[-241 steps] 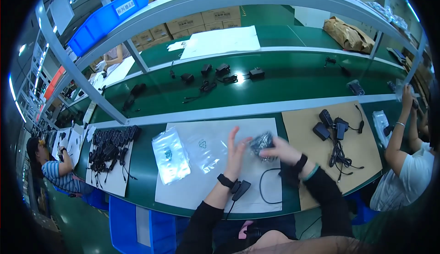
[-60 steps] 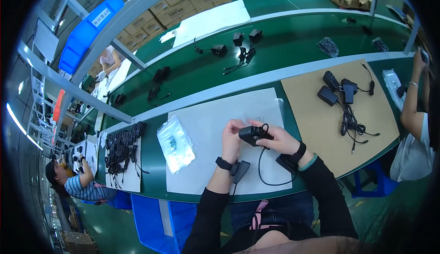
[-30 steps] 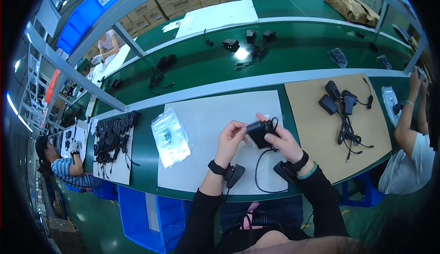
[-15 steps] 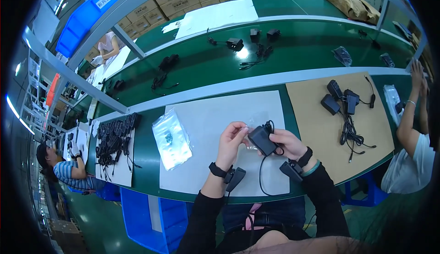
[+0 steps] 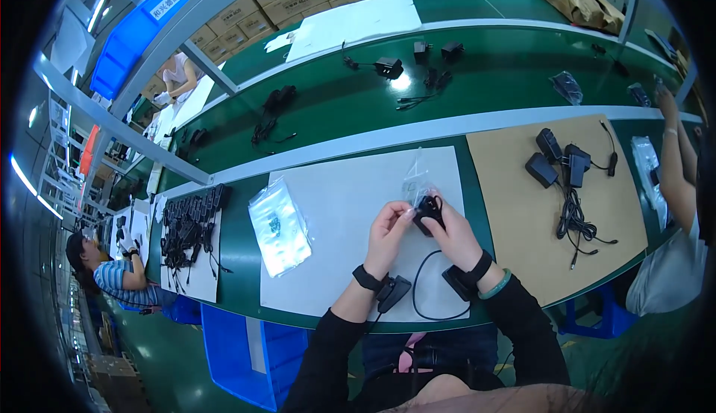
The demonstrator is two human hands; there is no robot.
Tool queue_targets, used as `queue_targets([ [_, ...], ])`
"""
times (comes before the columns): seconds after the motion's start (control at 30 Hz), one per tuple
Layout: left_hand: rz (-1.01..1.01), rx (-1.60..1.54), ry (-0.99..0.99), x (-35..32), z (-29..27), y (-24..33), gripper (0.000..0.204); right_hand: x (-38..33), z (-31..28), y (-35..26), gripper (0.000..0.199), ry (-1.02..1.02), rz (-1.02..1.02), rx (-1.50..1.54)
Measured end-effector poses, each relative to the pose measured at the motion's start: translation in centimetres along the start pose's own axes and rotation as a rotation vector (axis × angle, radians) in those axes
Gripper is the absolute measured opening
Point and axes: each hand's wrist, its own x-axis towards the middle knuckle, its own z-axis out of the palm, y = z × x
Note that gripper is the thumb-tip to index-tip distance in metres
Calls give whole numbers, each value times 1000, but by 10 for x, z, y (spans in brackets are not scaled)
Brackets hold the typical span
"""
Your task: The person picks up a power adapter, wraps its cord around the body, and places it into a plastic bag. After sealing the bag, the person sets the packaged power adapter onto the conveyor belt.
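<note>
Head view, then: who holds what?

Right hand (image 5: 458, 238) first: it is curled round a black power adapter (image 5: 426, 209), thumb across its near side. The left hand (image 5: 386, 235), almost meeting it, has thumb and fingertips pinched together on the film of a clear bag (image 5: 418, 178).

So is the adapter inside the bag?

Can't tell; the fingers cover the spot where they meet. The film stands up just beyond the fingertips, and both hands are above a white sheet (image 5: 321, 189).

What lies around them?

Left of the left hand, a stack of flat clear bags (image 5: 279, 235) overlaps the sheet's edge. Farther left is a dense pile of black adapters (image 5: 192, 215). Right of the right hand, a brown board (image 5: 507, 271) carries a cluster of adapters (image 5: 577, 171), their cables bundled on its near side.

And on the wrists?

Black bands, a dark device (image 5: 394, 292) below the left one, a green bangle (image 5: 496, 285) on the right. A thin black cable (image 5: 415, 294) loops between the forearms.

Anyone close?

Well left of the hands, a co-worker in a striped shirt (image 5: 119, 275); to the right, another person's bare arm (image 5: 675, 178).
</note>
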Motion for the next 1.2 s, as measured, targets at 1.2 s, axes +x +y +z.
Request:
queue_targets([
  [1.2, 723, 1030, -101, 6, -1, 10, 13, 15, -35, -2, 27, 54, 292, 688],
])
